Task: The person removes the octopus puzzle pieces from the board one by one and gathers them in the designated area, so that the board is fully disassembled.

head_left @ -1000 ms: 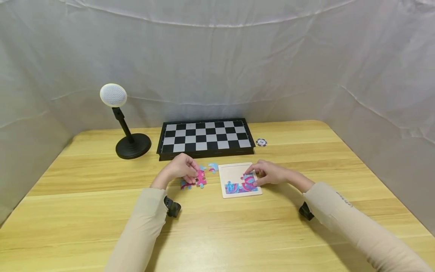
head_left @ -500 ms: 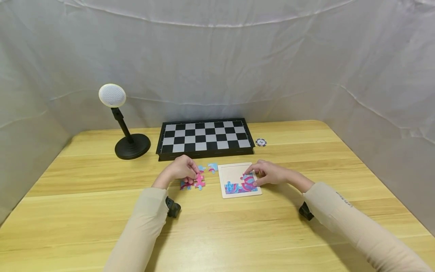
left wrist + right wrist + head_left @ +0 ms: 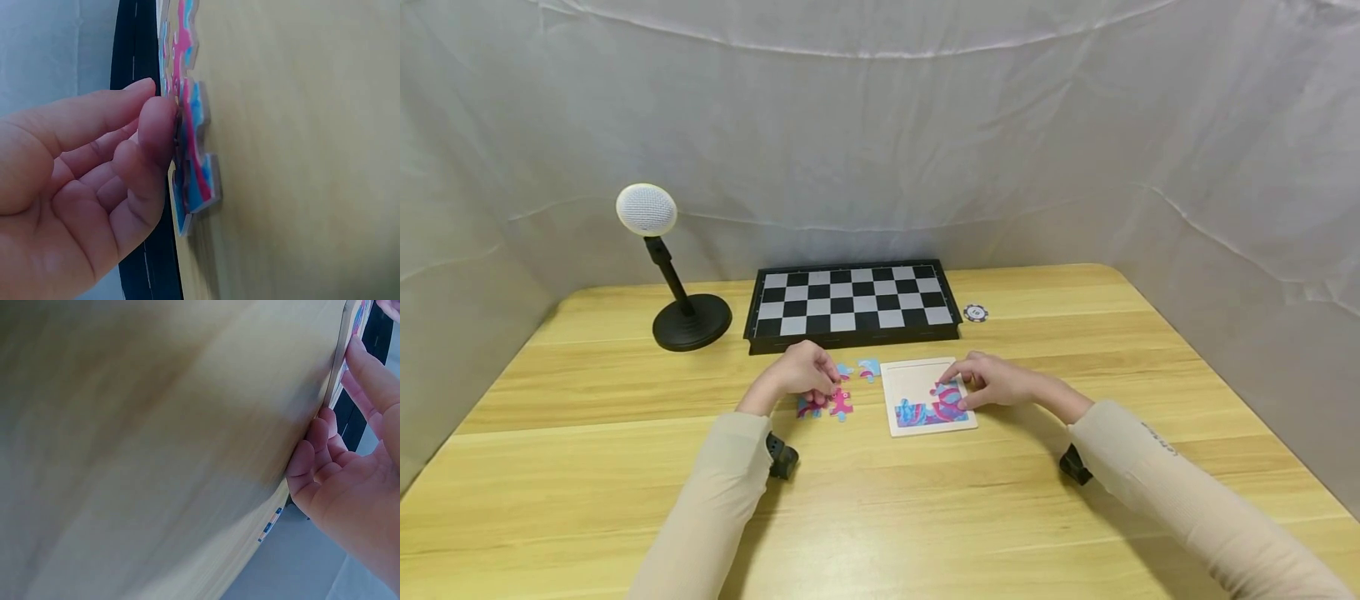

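My left hand [image 3: 801, 372] pinches a pink puzzle piece [image 3: 841, 405] with eyes printed on it, low over the table; its fingertips cover part of the upper edge. Partly beneath the hand is a blue-and-pink piece [image 3: 808, 407]. In the left wrist view, thumb and index come together beside pieces [image 3: 197, 150]. The right hand [image 3: 992, 381] holds a square wooden puzzle tray [image 3: 917, 432] at its right side, thumb and index over the edge by a fitted pink-blue piece [image 3: 949, 402]. Fitted pieces [image 3: 913, 414] line the tray's near side.
Two loose puzzle pieces, a blue one [image 3: 869, 368] and another [image 3: 844, 372], lie left of the tray. Behind stands a black-and-white checkerboard box [image 3: 856, 302], with a poker chip [image 3: 976, 313] to its right. A round-headed stand [image 3: 691, 323] is at back left.
The left hand has lowered the pink piece slightly toward me and turned it, so its printed eyes now sit at the top. The right hand and tray have stayed put.
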A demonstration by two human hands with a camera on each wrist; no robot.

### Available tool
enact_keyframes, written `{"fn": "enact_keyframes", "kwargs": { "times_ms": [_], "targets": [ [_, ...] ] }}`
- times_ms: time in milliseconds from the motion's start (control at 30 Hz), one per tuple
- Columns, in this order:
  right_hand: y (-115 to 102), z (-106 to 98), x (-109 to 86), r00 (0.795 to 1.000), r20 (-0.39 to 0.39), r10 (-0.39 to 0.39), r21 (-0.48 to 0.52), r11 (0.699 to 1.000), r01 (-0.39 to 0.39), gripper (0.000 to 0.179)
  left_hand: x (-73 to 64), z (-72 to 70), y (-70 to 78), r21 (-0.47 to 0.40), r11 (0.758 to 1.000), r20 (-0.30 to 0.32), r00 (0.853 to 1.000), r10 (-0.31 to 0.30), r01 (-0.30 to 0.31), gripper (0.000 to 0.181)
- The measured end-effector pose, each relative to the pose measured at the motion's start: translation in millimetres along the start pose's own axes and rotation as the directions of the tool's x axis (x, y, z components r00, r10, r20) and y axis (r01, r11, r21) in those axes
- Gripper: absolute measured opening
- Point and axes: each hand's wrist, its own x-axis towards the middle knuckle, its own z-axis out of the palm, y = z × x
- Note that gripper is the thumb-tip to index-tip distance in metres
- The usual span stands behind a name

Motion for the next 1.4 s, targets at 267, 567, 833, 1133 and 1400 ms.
{"fn": "enact_keyframes", "kwargs": {
  "times_ms": [267,567,833,1133,1400],
  "targets": [
    [-1.7,-1.0,-0.4,1.000,0.006,0.013,0.008,1.000,-0.013,0.037,2.4,0.1,2.8,0.026,0.999,-0.035,0.999,0.033,-0.032,0.007],
    [-1.3,-3.0,-2.5,1.000,0.006,0.011,0.001,1.000,-0.011,0.045,4.7,3.6,14.5,0.034,0.999,-0.060,0.998,0.036,-0.034,0.010],
    [-0.3,-1.5,-2.3,1.000,-0.002,0.026,-0.016,1.000,-0.026,0.049,8.8,14.5,25.6,0.004,0.995,-0.049,0.994,0.096,-0.096,0.010],
    [-0.2,-0.4,-2.3,1.000,-0.006,0.016,-0.013,1.000,-0.016,0.049,16.9,31.1,41.0,-0.047,0.994,-0.021,0.995,0.098,-0.099,0.008],
    [-0.9,-0.8,-2.7,0.999,-0.012,0.038,0.001,0.999,-0.038,0.048,23.6,44.4,52.1,-0.046,0.991,0.001,0.992,0.128,-0.128,0.007]
  ]
}}
